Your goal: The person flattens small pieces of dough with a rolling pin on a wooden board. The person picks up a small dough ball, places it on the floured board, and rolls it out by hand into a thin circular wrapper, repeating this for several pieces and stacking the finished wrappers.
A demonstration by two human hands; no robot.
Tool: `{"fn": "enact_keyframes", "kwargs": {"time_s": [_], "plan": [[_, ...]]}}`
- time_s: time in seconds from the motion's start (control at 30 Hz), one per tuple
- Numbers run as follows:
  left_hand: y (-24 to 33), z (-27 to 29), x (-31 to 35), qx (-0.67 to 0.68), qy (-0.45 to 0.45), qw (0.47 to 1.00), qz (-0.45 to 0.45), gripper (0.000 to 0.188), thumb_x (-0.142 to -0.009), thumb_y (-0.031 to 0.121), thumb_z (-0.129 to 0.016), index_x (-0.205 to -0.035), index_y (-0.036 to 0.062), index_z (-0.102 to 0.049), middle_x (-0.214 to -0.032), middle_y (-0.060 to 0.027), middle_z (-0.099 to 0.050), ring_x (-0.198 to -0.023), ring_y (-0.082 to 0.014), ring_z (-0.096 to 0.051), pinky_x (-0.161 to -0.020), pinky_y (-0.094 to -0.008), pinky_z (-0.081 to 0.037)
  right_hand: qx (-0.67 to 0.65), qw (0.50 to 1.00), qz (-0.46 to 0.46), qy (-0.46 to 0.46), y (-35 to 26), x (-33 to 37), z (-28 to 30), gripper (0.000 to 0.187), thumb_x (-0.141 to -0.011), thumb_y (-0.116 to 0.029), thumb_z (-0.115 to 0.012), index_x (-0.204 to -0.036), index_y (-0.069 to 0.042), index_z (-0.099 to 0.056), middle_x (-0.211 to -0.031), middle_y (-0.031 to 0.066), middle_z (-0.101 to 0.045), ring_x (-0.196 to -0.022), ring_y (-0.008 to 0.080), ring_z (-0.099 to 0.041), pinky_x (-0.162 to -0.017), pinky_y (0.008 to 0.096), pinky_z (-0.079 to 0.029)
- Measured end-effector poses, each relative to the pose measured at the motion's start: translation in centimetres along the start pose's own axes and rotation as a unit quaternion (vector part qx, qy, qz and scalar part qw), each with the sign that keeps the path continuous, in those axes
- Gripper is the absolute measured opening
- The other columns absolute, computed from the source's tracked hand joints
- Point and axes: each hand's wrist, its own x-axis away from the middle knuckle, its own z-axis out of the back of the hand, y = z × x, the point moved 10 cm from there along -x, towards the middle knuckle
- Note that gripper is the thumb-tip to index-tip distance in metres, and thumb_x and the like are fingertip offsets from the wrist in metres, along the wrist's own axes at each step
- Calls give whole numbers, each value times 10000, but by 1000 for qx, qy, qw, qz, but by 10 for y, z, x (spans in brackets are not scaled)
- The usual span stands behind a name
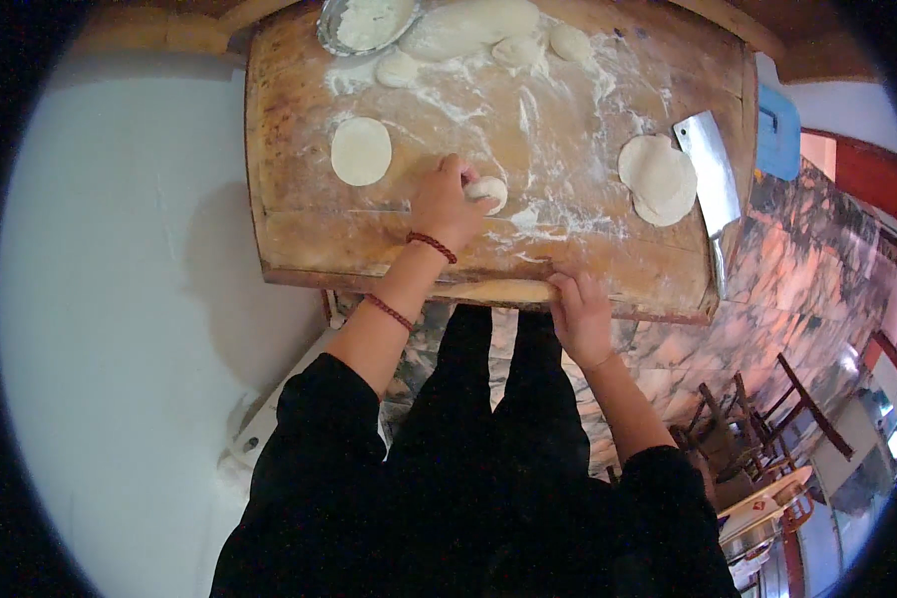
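My left hand [443, 207] is over the middle of a floured wooden board [299, 234], its fingers closed round a small lump of dough [487, 193]. At the board's near edge, my right hand [582, 314] grips one end of a pale wooden rolling pin [496, 291], which lies along that edge. A rolled-out round wrapper [361, 151] lies flat, left of and beyond my left hand. To the right is a small overlapping pile of dough wrappers [660, 181]. Beside it rests a cleaver [710, 179], its handle toward me.
Along the far side are a metal bowl of flour [369, 22], a long dough roll [473, 25] and several dough lumps [570, 43]. A blue plastic object [778, 132] is off the board's right side. Wooden stools [728, 434] stand at lower right; a white wall [120, 299] is at left.
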Motion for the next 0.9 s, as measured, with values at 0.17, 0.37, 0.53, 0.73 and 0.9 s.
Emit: {"fn": "enact_keyframes", "kwargs": {"time_s": [0.17, 0.37, 0.53, 0.73, 0.9], "plan": [[36, -6, 26, 24, 57, 994, -89, 402, -793, 156, -806, -1129, 102, -593, -1073, -109, -662, -990, -329, -654, -837, -454, -543, 7, 1000, -16, -12, 5, 19, -2, 355, -785, -4, -682, -1125, -86, -618, -1154, 138, -639, -992, 388, -612, -843, 464, -507], [101, -40, 64, -103, 40, 951, -289, 622, -833, 215, -790, -1376, 101, -508, -1105, -92, -653, -1080, -331, -614, -936, -449, -516, -2, 1000, 0, -5, -6, 28, 10, 333, -796, -15, -677, -1116, -84, -618, -1124, 132, -630, -947, 367, -602, -800, 456, -492], [101, -56, 15, -37, 58, 980, -184, 699, -936, 346, -695, -1494, 39, -405, -1423, -164, -540, -1311, -374, -495, -1116, -508, -389, -8, 1000, -10, -6, -2, 37, 16, 311, -800, -21, -676, -1101, -65, -612, -1111, 127, -627, -951, 355, -602, -796, 452, -483], [127, -108, 20, -223, 42, 935, -272, 885, -955, 593, -573, -1603, 60, -293, -1695, -113, -244, -1549, -355, -244, -1207, -672, -147, -33, 999, -16, -25, 4, 45, 9, 330, -780, -1, -685, -1097, -50, -608, -1100, 139, -624, -953, 355, -607, -798, 455, -479], [131, -117, 15, -248, 37, 931, -264, 955, -916, 657, -586, -1602, 59, -297, -1699, -116, -234, -1557, -354, -225, -1195, -679, -158, -40, 998, -41, -27, 18, 37, 14, 337, -776, 4, -686, -1099, -54, -611, -1096, 138, -628, -946, 356, -615, -803, 444, -492]]}}
